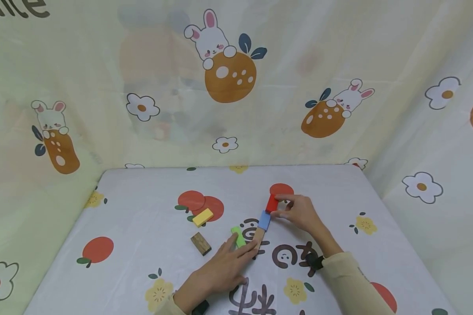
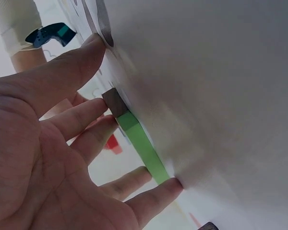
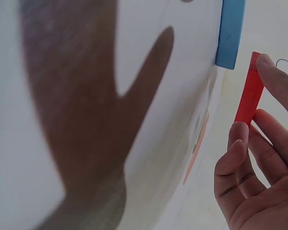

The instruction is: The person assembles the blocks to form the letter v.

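My right hand [image 1: 301,212] pinches a red block [image 1: 272,203] between thumb and fingertips at the far end of a line of blocks. In the right wrist view a small gap shows between the red block [image 3: 250,91] and the blue block [image 3: 230,34]. Beyond the blue block [image 1: 264,220], on the near side, lies a natural wood block [image 1: 259,234], partly hidden by my left fingers. My left hand [image 1: 226,267] rests with fairly straight, spread fingers on the wood block and on a green block [image 1: 238,235] beside it; the fingertips touch the green block [image 2: 143,148] in the left wrist view.
Left of my left hand lie a yellow block [image 1: 202,217] and a dark brown block [image 1: 201,243]. A white cloth printed with fruit and flowers covers the table [image 1: 134,210]. Printed curtains [image 1: 276,118] stand behind and at both sides.
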The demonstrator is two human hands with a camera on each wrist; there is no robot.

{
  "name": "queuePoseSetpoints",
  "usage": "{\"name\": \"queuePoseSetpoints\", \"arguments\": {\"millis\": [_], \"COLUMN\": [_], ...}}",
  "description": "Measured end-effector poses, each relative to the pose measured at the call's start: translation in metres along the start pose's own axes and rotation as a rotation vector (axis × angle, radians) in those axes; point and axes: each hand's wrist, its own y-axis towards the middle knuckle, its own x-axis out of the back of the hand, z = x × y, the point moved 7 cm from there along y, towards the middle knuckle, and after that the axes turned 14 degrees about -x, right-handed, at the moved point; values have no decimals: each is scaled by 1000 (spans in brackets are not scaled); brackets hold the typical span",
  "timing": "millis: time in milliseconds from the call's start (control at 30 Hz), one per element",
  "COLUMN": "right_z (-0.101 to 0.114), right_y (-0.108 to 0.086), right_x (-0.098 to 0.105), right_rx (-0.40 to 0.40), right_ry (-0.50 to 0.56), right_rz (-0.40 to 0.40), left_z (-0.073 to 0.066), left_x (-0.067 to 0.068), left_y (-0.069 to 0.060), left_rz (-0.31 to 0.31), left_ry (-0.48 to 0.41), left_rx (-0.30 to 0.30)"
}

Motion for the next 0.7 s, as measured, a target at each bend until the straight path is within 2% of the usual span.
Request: {"name": "queuePoseSetpoints", "arguments": {"millis": [267,500,700], "right_z": [0,3,3], "right_y": [1,6,8], "right_x": [-5,-5,-6], "right_rx": [-3,-5,-27], "right_ry": [-21,-30,-20], "right_rz": [11,-3,20], "left_z": [1,1,0], "left_x": [-2,-2,-2], "left_y": [-1,-1,0], "left_rz": [9,-3,-10], "left_ry": [-17,-9,-1], "left_rx": [19,12,8]}}
